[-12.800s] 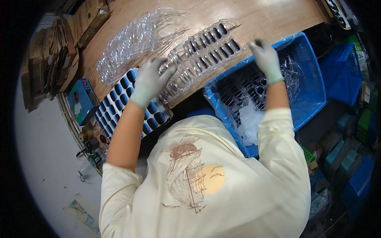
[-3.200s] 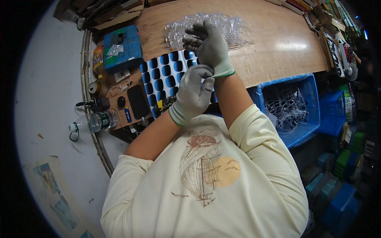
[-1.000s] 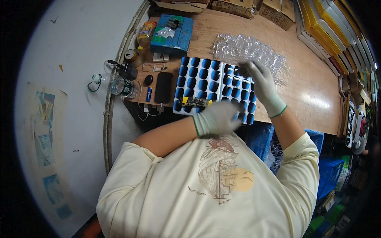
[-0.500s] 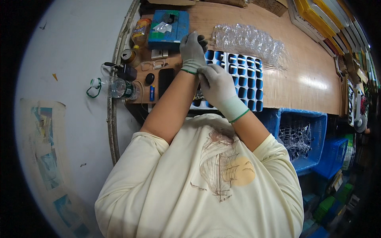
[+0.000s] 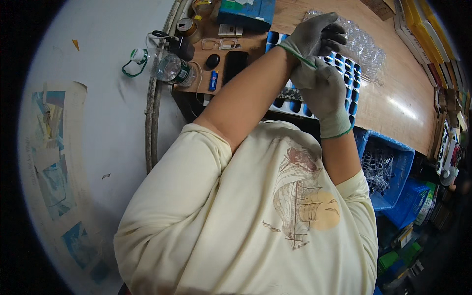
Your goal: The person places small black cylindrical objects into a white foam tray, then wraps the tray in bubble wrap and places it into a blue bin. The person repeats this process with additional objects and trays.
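Observation:
My left hand [image 5: 322, 34] wears a grey glove and is raised above the work table, its fingers bent and apart, holding nothing. My right hand [image 5: 324, 86], also gloved, is pinched on the green-edged cuff [image 5: 300, 54] of the left glove at the wrist. Beneath both hands lies a white sheet [image 5: 354, 83] with rows of dark blue-black lens-shaped pieces, partly hidden by them. Behind it is a pile of clear plastic pieces [image 5: 368, 54].
At the table's left are a blue box [image 5: 246, 14], glasses [image 5: 219, 44], a phone [image 5: 235, 64], a lighter [image 5: 213, 81], cans and a plastic bottle [image 5: 174, 69]. Stacked boards [image 5: 413, 34] line the right; blue crates [image 5: 393, 191] stand below.
Both hands have moved right in the picture. My left hand has turned, fingers pointing right, while my right hand stays at that wrist on the cuff. The view has shifted as well.

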`<action>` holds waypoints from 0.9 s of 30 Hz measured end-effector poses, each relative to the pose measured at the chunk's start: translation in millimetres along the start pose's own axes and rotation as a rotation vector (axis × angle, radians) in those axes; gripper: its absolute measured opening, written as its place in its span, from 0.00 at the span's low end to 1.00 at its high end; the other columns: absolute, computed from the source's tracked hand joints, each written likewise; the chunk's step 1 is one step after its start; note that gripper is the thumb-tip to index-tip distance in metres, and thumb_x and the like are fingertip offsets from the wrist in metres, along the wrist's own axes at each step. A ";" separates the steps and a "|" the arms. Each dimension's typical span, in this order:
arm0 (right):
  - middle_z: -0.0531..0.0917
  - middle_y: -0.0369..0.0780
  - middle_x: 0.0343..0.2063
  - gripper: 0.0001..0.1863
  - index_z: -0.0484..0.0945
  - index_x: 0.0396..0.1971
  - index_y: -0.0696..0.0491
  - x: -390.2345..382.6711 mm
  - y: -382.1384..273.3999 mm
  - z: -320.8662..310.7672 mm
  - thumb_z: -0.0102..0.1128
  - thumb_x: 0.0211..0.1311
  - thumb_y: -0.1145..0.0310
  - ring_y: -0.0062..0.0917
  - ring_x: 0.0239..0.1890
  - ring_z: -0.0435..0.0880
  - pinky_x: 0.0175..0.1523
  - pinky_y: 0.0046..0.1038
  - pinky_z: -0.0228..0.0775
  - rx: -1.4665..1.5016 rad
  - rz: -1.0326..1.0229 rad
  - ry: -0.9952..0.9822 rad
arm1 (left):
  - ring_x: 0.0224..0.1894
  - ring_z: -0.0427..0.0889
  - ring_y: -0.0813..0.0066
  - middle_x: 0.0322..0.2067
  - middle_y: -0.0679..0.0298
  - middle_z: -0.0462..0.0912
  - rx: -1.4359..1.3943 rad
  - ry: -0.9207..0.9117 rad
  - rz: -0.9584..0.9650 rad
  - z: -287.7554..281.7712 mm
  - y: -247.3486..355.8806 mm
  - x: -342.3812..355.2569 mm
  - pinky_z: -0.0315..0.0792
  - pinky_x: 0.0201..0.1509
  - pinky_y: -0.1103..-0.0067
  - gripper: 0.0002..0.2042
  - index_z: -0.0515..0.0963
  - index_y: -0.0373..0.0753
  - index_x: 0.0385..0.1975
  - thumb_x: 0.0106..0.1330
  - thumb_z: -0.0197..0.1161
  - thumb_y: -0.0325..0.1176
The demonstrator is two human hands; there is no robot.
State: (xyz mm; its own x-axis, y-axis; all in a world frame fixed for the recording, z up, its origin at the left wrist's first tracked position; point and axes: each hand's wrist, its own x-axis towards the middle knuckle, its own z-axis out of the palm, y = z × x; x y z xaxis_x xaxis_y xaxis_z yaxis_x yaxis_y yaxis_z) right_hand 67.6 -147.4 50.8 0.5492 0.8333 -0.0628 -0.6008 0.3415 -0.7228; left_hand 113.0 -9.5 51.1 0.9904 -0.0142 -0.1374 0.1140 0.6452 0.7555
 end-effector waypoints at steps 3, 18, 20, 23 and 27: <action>0.72 0.33 0.22 0.06 0.77 0.31 0.59 -0.2 -4.5 26.5 0.52 0.56 0.75 0.21 0.24 0.67 0.35 0.23 0.64 -0.160 0.081 0.206 | 0.46 0.87 0.62 0.42 0.52 0.87 0.331 0.031 0.301 -7.5 3.6 -2.0 0.80 0.50 0.70 0.28 0.82 0.34 0.46 0.69 0.57 0.58; 0.85 0.46 0.23 0.11 0.79 0.40 0.53 23.1 -22.5 66.6 0.57 0.64 0.62 0.42 0.27 0.87 0.30 0.40 0.79 -2.236 -0.268 0.353 | 0.43 0.86 0.59 0.38 0.50 0.87 1.364 -0.091 0.301 38.4 1.3 -6.3 0.77 0.52 0.67 0.24 0.84 0.37 0.44 0.64 0.62 0.54; 0.86 0.44 0.21 0.09 0.77 0.37 0.54 14.6 -12.0 77.2 0.57 0.61 0.65 0.39 0.23 0.87 0.27 0.38 0.78 -2.240 -0.305 0.170 | 0.47 0.85 0.62 0.41 0.51 0.86 1.051 -0.511 0.491 -1.5 -13.7 14.7 0.74 0.57 0.72 0.16 0.83 0.37 0.48 0.72 0.57 0.42; 0.86 0.45 0.29 0.22 0.74 0.54 0.54 2.9 -5.3 77.8 0.57 0.59 0.67 0.37 0.28 0.87 0.29 0.38 0.78 -2.127 -0.342 0.084 | 0.56 0.79 0.64 0.53 0.57 0.80 0.250 -0.385 0.299 -23.2 -5.7 -6.7 0.70 0.66 0.68 0.19 0.73 0.41 0.60 0.74 0.54 0.43; 0.82 0.45 0.27 0.33 0.64 0.63 0.52 -2.3 9.4 52.8 0.61 0.55 0.75 0.37 0.26 0.84 0.32 0.35 0.75 -1.482 -0.485 0.378 | 0.57 0.78 0.64 0.53 0.57 0.79 -0.222 -0.144 0.152 -15.9 17.0 7.4 0.68 0.69 0.56 0.21 0.75 0.41 0.56 0.73 0.56 0.50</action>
State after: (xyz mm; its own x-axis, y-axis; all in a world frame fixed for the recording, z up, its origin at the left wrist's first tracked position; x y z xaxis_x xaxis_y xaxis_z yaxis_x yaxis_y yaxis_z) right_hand 29.9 -123.2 80.5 0.7516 0.5502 0.3639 0.6070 -0.3607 -0.7082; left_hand 121.1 13.5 52.8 0.9975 -0.0023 0.0709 -0.0408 0.7991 0.5999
